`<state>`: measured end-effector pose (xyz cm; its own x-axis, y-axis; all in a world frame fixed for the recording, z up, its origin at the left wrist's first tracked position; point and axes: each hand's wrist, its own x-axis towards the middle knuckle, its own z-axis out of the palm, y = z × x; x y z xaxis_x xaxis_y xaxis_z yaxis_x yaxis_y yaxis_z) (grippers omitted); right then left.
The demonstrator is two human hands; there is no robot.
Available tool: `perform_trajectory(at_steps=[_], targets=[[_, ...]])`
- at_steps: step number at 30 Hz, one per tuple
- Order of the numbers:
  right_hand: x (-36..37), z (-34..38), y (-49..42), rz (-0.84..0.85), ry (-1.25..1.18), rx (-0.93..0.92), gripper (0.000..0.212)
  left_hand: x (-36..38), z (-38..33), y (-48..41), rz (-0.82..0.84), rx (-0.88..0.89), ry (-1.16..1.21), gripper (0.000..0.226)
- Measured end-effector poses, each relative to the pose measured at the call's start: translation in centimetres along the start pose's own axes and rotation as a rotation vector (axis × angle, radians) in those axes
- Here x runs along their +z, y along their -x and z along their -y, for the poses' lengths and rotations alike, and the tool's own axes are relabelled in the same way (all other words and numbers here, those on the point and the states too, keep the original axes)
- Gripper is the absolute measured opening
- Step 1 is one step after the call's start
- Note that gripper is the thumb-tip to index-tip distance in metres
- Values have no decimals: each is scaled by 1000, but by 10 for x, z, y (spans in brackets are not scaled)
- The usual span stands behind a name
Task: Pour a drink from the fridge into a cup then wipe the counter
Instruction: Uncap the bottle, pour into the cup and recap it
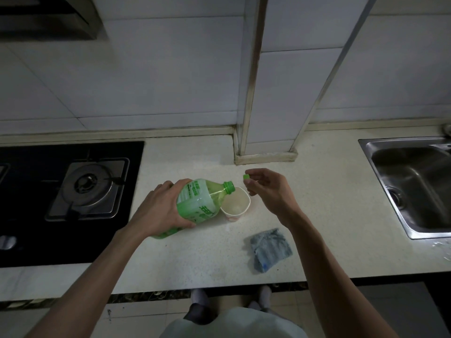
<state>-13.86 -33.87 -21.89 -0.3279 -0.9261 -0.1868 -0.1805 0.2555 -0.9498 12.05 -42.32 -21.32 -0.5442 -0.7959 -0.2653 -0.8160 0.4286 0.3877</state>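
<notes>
My left hand [159, 211] grips a green-labelled drink bottle [199, 203] around its body. The bottle is tilted far over to the right, and its open neck rests over the left rim of a white paper cup [238, 206]. The cup stands upright on the pale counter [195, 254]; I cannot tell whether liquid is flowing. My right hand [267, 187] hovers just right of the cup and pinches the small green bottle cap [246, 176] between its fingertips. A crumpled grey-blue cloth [269, 250] lies on the counter, nearer me and to the right of the cup.
A black gas hob [73, 191] with a steel burner fills the counter's left side. A steel sink [412, 186] is set in at the right. A tiled pillar [266, 152] juts from the back wall behind the cup.
</notes>
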Motion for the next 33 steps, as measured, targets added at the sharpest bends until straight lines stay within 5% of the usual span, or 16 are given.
perform_trajectory(at_steps=[14, 22, 27, 33], targets=[[9, 38, 6, 170, 85, -176, 28, -10, 1, 13, 42, 19, 321, 101], [8, 68, 8, 346, 131, -367, 34, -45, 5, 28, 338, 2, 707, 74], [18, 79, 8, 152, 333, -345, 21, -45, 2, 32, 343, 10, 750, 73], [41, 71, 8, -74, 529, -353, 39, -44, 2, 31, 274, 30, 680, 81]])
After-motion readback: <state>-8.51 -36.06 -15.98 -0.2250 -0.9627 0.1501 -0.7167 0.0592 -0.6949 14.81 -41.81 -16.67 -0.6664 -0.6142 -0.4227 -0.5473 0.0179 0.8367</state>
